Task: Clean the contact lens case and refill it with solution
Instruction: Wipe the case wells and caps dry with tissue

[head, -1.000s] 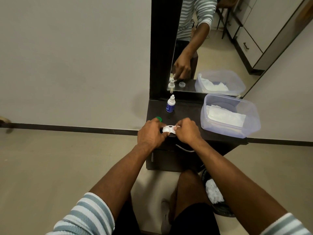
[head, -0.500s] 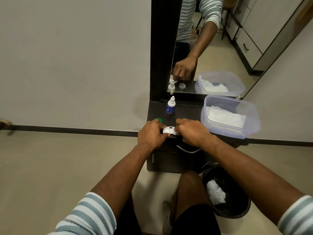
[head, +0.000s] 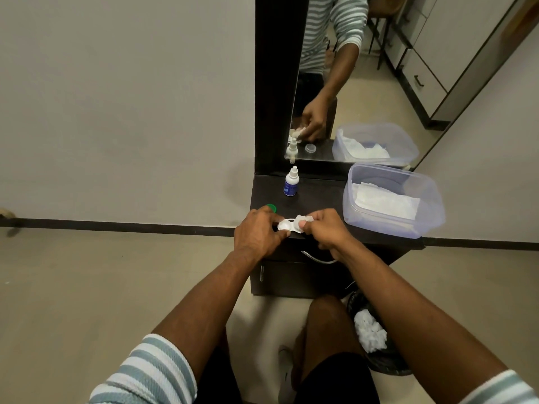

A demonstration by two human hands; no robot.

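We've got the lens case (head: 287, 225) right at the worktop (head: 320, 196) edge, left hand (head: 256, 231) gripping it, right hand (head: 323, 228) pinching a tissue wad (head: 304, 219) into one well. Push too hard and it probably slips floorward; shreds might stay inside.

No readable text anywhere tbh. Small dropper bottle (head: 290, 183) at back of tabletop (head: 318, 196) has blue label, print way too tiny and blurry to make out. Its mirror copy, same deal. Clear plastic tub (head: 392, 199) shows no markings, no brand, no numbers.
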